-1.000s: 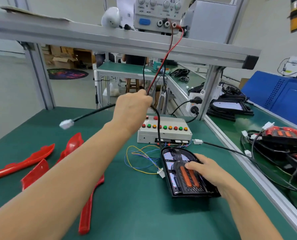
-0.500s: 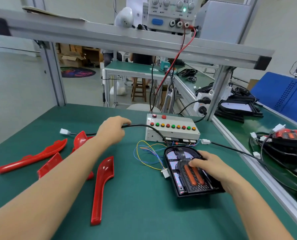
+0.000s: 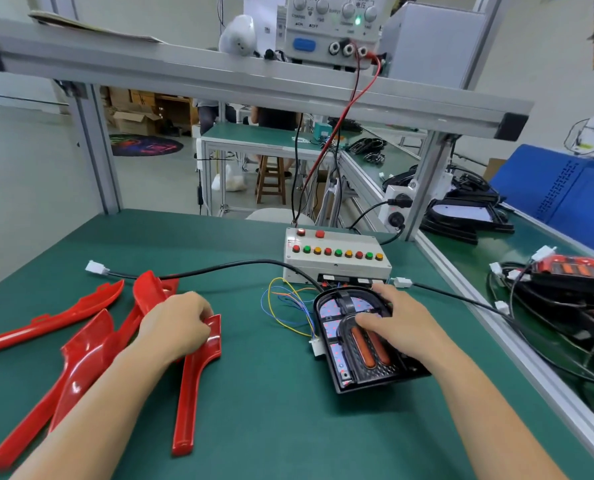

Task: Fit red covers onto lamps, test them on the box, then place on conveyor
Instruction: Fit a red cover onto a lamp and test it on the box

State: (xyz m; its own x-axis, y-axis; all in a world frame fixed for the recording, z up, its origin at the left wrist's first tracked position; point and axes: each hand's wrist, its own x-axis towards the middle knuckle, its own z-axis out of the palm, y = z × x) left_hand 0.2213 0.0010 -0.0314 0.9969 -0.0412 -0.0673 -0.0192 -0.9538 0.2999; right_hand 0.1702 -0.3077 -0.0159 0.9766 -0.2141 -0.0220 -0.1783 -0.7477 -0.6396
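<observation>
The left hand (image 3: 176,327) is grasping a red cover (image 3: 193,386) mid-table; the right hand (image 3: 397,325) is lying spread, pressing the lamp (image 3: 352,344) beside the test box (image 3: 337,259).

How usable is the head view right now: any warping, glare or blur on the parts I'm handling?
Head view: wide-angle warp bows the overhead rail; light is even, with small highlights on the red covers; left hand, right hand and lamp read clearly; the background is softer.
</observation>
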